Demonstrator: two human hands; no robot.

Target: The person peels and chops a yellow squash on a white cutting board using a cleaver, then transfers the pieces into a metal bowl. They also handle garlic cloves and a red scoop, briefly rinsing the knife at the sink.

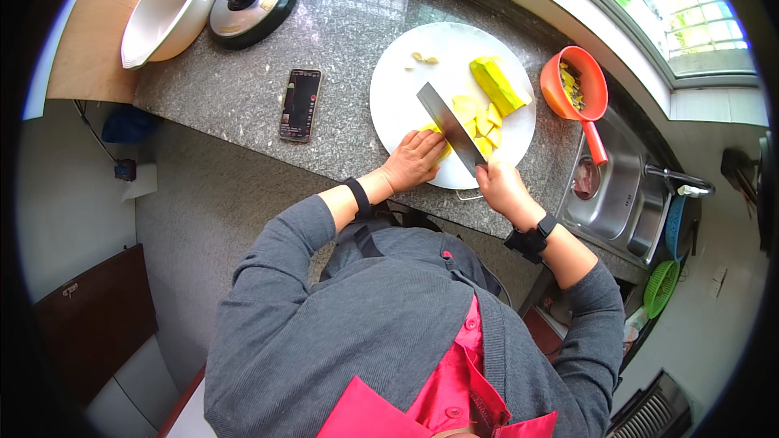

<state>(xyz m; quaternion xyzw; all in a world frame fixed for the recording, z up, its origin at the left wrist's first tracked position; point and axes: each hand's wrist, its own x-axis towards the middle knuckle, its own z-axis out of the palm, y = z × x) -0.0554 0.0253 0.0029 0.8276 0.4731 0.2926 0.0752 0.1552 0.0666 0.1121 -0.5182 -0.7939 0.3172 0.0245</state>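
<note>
My right hand (503, 186) grips the handle of a cleaver (451, 128), whose blade lies beside the fingertips of my left hand (415, 160). Under those fingers, my left hand holds a yellow piece of peeled squash or similar produce (442, 154) on a round white cutting board (395, 97). Cut yellow chunks (484, 123) lie right of the blade. Farther back on the board rests a larger yellow-green piece (496, 85). Small pale pieces, perhaps garlic (425, 59), sit near the board's back left.
A phone (300, 105) lies left of the board. Behind it stand a black-and-silver cooker lid (252, 3) and a white basin (167, 9). To the right are an orange ladle-like pot (554, 88) holding scraps and a steel sink (608, 201) with a faucet (681, 179).
</note>
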